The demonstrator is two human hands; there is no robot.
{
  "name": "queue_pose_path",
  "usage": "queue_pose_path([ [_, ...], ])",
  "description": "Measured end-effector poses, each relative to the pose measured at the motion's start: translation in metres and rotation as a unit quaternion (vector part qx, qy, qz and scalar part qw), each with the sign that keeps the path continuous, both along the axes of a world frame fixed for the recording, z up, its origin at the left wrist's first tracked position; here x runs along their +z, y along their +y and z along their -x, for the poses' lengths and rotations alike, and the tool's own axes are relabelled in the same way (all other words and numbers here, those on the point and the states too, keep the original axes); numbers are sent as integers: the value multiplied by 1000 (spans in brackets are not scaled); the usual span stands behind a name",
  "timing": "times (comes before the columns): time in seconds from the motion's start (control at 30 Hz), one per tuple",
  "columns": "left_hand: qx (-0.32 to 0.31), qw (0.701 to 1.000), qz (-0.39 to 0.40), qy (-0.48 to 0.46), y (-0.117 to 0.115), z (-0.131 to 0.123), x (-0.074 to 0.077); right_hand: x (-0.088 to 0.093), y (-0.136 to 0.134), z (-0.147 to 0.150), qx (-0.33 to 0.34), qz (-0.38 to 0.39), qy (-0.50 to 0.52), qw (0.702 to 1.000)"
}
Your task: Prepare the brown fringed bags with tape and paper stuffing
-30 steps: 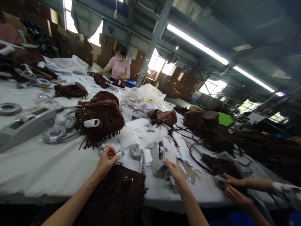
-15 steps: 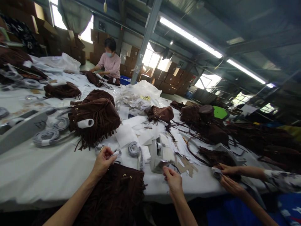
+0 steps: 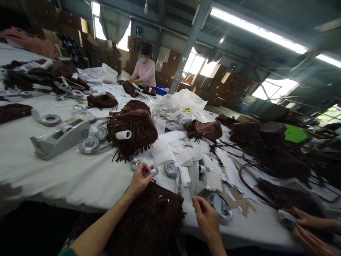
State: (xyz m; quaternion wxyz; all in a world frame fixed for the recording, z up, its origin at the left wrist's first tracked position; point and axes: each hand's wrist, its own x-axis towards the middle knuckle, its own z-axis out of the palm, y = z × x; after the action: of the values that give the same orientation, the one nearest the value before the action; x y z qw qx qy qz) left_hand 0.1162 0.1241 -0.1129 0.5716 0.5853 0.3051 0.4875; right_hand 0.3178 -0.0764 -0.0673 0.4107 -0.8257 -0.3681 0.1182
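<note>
My left hand pinches a plastic-wrapped strap with a white wrap around it. It is above the top edge of a dark brown fringed bag with gold rings, at the front of the table. My right hand is closed, thumb against fingertips, right of the bag; anything thin between them is too small to make out. Just beyond it stand a grey tape dispenser and a wrapped strap coil. Another coiled strap lies between my hands, farther back.
A second tape dispenser stands at left, near a stuffed fringed bag. White sheets and a smaller brown bag lie mid-table. A co-worker's hands handle a white-wrapped piece at right. Another person works across the table.
The view has swung left, so things appear farther right. My right hand has drawn back from the tape dispenser toward the bag. My left hand keeps its hold on the strap.
</note>
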Motion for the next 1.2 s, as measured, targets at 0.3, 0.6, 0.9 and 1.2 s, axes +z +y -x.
queue_pose_path([
  [0.3,8,989,-117,88,-12,2,5,37,107,84,254,-33,37,966],
  [0.6,14,971,-185,152,-12,2,-3,11,134,84,156,52,-36,986],
  [0.9,41,959,-235,154,-16,-1,-14,4,138,76,133,118,48,983],
  [1.2,34,995,-77,57,-12,-1,-10,-3,135,81,145,46,310,938],
])
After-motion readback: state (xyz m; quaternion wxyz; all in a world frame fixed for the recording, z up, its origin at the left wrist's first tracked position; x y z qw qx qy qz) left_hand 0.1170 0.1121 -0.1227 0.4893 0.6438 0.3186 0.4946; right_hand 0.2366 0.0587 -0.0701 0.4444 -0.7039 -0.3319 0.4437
